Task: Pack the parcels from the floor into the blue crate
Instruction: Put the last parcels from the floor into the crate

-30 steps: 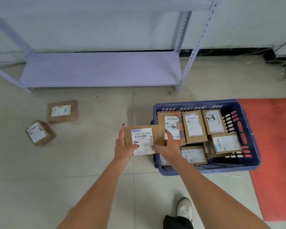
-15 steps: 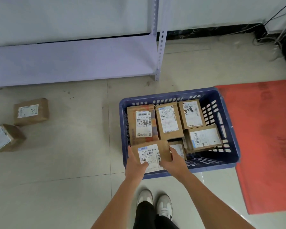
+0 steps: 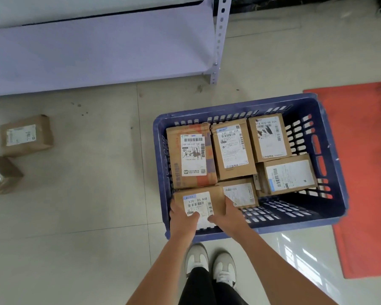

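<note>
The blue crate (image 3: pixel 330 208) stands on the floor in front of my feet, with several labelled brown parcels lying flat inside. I hold one more brown parcel (image 3: pixel 199 200) in the crate's near left corner. My left hand (image 3: pixel 182 217) grips its left side and my right hand (image 3: pixel 226 213) grips its right side, thumbs on the label. Two more brown parcels lie on the floor to the left, one further back (image 3: pixel 26 135) and one at the frame's edge (image 3: pixel 0 175).
A pale purple metal shelf (image 3: pixel 97 49) stands low behind the crate, its corner post (image 3: pixel 218 40) close to the crate's far side. A red mat (image 3: pixel 365 172) lies right of the crate. My two white shoes (image 3: pixel 209 265) stand at its near edge.
I have stepped closer to the crate and carried the parcel from left of it, over its near left rim, down into that corner. Both hands stay on the parcel.
</note>
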The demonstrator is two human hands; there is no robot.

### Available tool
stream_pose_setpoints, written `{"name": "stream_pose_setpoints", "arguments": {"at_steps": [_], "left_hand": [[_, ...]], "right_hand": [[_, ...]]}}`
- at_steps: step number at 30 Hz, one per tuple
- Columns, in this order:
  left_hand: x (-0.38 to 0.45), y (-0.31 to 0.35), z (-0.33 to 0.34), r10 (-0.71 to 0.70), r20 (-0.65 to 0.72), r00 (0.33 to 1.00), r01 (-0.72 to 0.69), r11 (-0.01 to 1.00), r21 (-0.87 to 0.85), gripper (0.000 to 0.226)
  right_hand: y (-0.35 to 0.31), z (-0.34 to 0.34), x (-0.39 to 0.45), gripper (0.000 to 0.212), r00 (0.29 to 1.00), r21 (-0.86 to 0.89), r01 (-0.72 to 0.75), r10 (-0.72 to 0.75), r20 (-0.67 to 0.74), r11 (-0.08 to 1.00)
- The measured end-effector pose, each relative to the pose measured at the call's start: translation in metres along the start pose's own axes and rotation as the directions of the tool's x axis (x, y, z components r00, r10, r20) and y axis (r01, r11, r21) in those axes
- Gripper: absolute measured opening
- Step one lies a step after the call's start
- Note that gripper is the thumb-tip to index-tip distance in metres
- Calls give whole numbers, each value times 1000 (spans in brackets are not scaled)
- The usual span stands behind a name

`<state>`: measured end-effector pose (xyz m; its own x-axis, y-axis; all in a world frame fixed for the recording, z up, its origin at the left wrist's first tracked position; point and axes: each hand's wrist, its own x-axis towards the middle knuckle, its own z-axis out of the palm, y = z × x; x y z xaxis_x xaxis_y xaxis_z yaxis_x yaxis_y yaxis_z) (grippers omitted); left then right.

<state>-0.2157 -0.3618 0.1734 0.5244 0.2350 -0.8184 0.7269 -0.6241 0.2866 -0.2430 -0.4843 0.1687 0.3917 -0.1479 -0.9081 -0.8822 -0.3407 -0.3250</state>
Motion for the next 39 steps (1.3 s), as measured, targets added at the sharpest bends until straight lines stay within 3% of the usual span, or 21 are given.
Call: {"name": "stream_pose_setpoints", "arguments": {"at_steps": [4,11,17,24,28,34,39], "left_hand": [[11,0,12,-47,-5,999,47,999,6,78],[16,7,33,-107,-138,985,115,992,50,83],[13,-4,34,-15,-126,992,37,984,172,64],[14,1,24,-15,-111,994,29,991,128,47],[-3,8,6,20,-39,999,-15,993,113,34],[-30,37,-47,8,17,1000,-6,989,-149,38],[-13,39,-114,93,23,995,-71,881,-468,57]], "right_hand": [[0,5,13,89,1000,7,-27,27,7,1000],[1,10,35,81,998,-4,-58,58,11,998],[0,18,42,66,998,58,-57,57,-9,997],[-4,11,31,76,998,17,-70,70,-3,997],[-19,-2,-3,61,999,34,-15,16,-34,999],[-65,-3,-52,64,996,116,93,-91,-17,989],[-119,33,-67,67,971,186,240,-231,-70,953]]}}
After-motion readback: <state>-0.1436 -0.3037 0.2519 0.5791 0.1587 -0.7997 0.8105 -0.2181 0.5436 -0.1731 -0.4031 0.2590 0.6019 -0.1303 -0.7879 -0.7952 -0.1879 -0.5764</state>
